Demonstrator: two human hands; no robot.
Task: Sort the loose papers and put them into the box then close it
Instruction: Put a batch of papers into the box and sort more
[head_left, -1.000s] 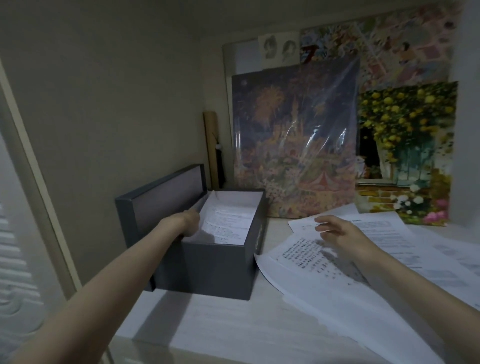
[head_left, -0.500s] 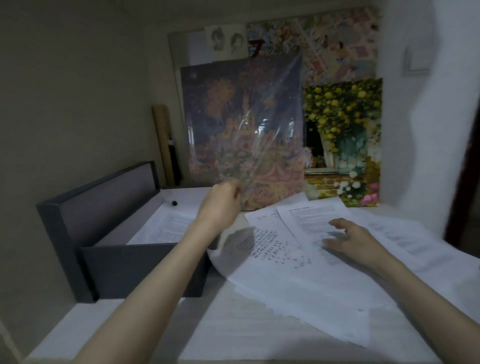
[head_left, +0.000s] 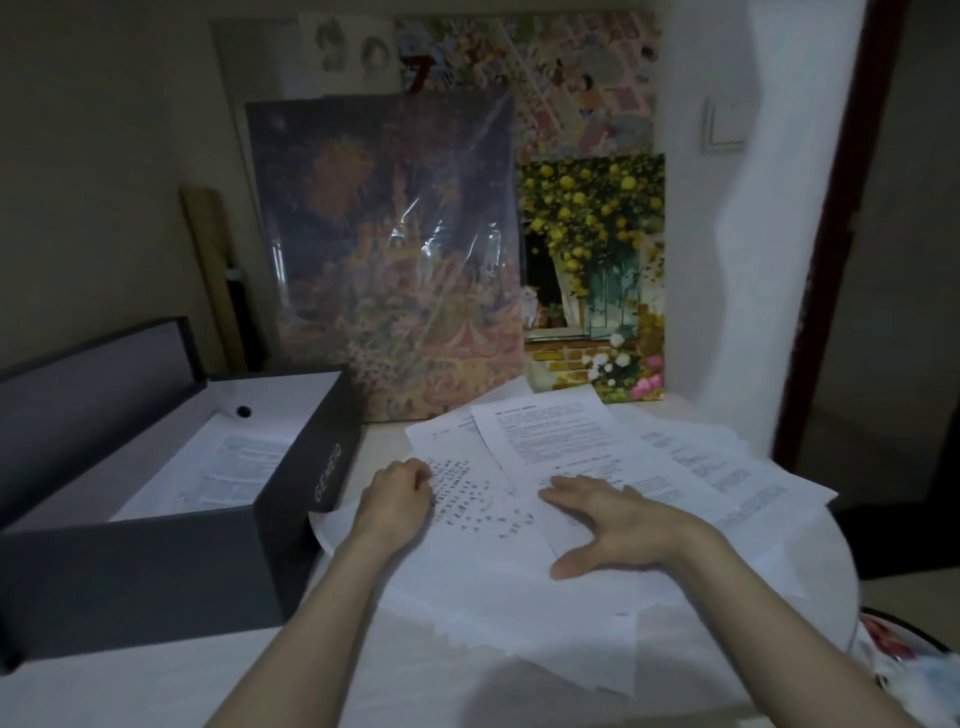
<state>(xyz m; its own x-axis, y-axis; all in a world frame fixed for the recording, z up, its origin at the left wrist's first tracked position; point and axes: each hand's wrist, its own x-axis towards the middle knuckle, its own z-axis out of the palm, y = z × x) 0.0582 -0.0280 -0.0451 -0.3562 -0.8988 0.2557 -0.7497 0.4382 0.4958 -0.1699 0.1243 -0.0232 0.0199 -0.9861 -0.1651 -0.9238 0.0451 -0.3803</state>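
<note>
While the right hand (head_left: 618, 525) lies flat, fingers spread, on the papers (head_left: 582, 457), the left hand (head_left: 397, 499) rests there with fingers curled, gripping nothing visible. At nine o'clock stands the open box (head_left: 291, 499), holding sheets.

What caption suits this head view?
Both hands, left and right, rest on loose papers beside an open grey box.

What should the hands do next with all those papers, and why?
Probably lift the top sheet with the right hand, which lies flat on it. The left hand rests on the sheet beside it, loose papers remain spread out, and the box stands open.
</note>
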